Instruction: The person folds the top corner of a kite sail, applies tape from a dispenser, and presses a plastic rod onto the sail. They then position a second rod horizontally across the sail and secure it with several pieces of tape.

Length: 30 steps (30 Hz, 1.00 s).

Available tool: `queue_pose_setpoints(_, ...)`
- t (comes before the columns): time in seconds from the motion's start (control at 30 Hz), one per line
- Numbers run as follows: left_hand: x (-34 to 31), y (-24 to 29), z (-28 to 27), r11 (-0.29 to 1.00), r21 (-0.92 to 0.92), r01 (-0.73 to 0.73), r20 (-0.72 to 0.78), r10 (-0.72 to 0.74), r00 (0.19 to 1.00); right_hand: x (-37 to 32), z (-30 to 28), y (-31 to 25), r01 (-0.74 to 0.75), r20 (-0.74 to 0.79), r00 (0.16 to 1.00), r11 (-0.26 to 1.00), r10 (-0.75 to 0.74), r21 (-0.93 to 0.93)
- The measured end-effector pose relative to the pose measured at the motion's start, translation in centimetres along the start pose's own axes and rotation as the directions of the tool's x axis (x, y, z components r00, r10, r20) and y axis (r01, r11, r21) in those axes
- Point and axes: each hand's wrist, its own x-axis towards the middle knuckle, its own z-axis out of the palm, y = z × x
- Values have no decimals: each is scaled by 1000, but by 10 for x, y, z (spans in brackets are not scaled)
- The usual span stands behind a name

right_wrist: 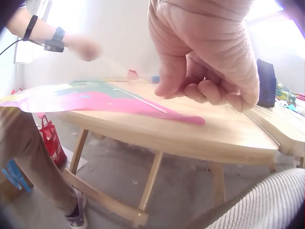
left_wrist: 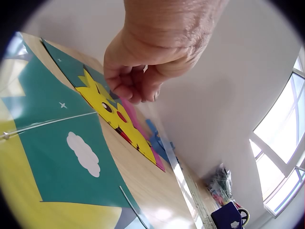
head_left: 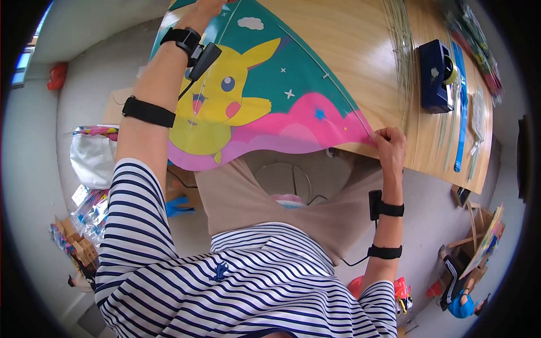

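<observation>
A kite sheet point(head_left: 270, 127) printed with a yellow cartoon character, white cloud and pink hills lies over the table edge. Thin white rods point(head_left: 344, 93) run on it. My left hand point(head_left: 208, 7) is at the far side of the sheet, partly cut off in the head view; its fingertips pinch together in the left wrist view. From them a clear strip point(left_wrist: 180, 171) stretches away, with shine along it. The right hand point(head_left: 390, 147), fingers curled, is at the sheet's pink corner. In the right wrist view its fingertips hover above that corner point(right_wrist: 198, 120), where the strip shows only faintly.
On the wooden table point(head_left: 338, 28), a dark blue tape dispenser point(head_left: 434, 79) stands right of thin sticks point(head_left: 401, 50). A blue strip point(head_left: 459, 135) and wrapped packets point(head_left: 476, 50) lie beyond. A white bag point(head_left: 93, 160) stands on the left; another person point(head_left: 462, 304) is at lower right.
</observation>
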Motion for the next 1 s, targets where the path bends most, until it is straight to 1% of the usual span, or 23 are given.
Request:
queue_pose_setpoints(0.13, 8, -13, 7, 1000, 6, -2, -30, 2, 1000, -2, -3, -1, 26, -8, 1000, 999, -26, -26)
queue_pose_setpoints(0.2, 8, -16, 12, 995, 97, -40, -47, 45, 998, -2, -4, -1, 39, -8, 999, 999, -39, -37)
queue_pose_setpoints(0.23, 11, -27, 10, 988, 143, -57, -53, 65, 996, -2, -3, -2, 40, -7, 999, 998, -41, -43)
queue_pose_setpoints(0.27, 22, -49, 0, 957, 267, -116, -6, 122, 993, -3, -4, -4, 40, -5, 999, 998, -41, -49)
queue_pose_setpoints(0.37, 26, -59, 6, 945, 311, -100, -30, 114, 993, -4, -5, -7, 53, -14, 998, 998, -53, -42)
queue_pose_setpoints(0.4, 22, -56, 11, 940, 333, -72, -54, 95, 994, -4, -5, -6, 56, -16, 998, 998, -57, -39)
queue_pose_setpoints(0.5, 20, -54, 17, 931, 360, -61, -58, 88, 994, -5, -6, -7, 59, -13, 998, 998, -60, -38)
queue_pose_setpoints(0.6, 13, -50, 27, 903, 421, -84, -50, 115, 992, -5, -7, -6, 57, -8, 998, 998, -57, -33)
queue_pose_setpoints(0.67, 12, -52, 28, 908, 402, -119, -35, 145, 989, -4, -7, -5, 53, -2, 999, 998, -54, -32)
queue_pose_setpoints(0.8, 31, -87, 18, 897, 388, -211, 28, 217, 976, 0, -3, 0, 22, 17, 1000, 998, -21, -56)
queue_pose_setpoints(0.83, 25, -85, 22, 885, 424, -192, 11, 207, 978, 0, -4, 3, -6, 21, 1000, 997, 7, -75)
queue_pose_setpoints(0.9, 11, -56, 25, 862, 487, -142, -22, 175, 984, -2, -8, -3, 61, 11, 998, 995, -60, -81)
queue_pose_setpoints(0.93, 10, -43, 26, 842, 524, -125, -47, 175, 983, 1, -8, -7, 43, 11, 999, 996, -42, -77)
queue_pose_setpoints(1.0, 10, -42, 31, 867, 493, -70, -89, 131, 987, 0, -8, -10, 11, 26, 1000, 998, -10, -63)
